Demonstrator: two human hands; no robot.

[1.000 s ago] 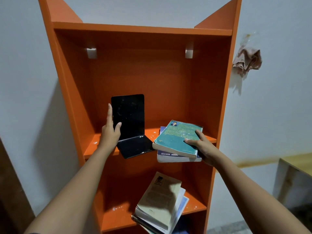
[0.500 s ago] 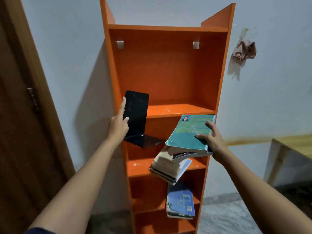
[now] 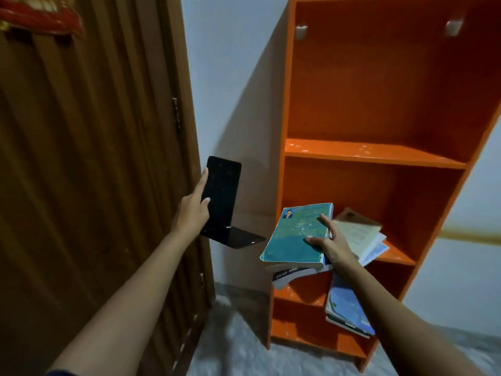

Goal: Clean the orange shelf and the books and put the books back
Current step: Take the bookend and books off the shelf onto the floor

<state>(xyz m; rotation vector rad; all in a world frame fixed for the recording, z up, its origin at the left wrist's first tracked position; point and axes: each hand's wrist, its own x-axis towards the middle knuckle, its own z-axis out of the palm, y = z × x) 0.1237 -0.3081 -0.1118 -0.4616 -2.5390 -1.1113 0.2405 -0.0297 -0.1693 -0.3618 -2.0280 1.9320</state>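
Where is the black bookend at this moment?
The black bookend is left of centre in the head view, held in the air by the left hand, between the wooden door and the orange shelf.

A wide-angle view from the person's head looks forward and down, close enough that both arms stretch up from the bottom edge to the left hand (image 3: pixel 191 210) and right hand (image 3: pixel 332 246) mid-frame, with the orange shelf (image 3: pixel 374 153) filling the right side and a wooden door (image 3: pixel 81 158) the left.
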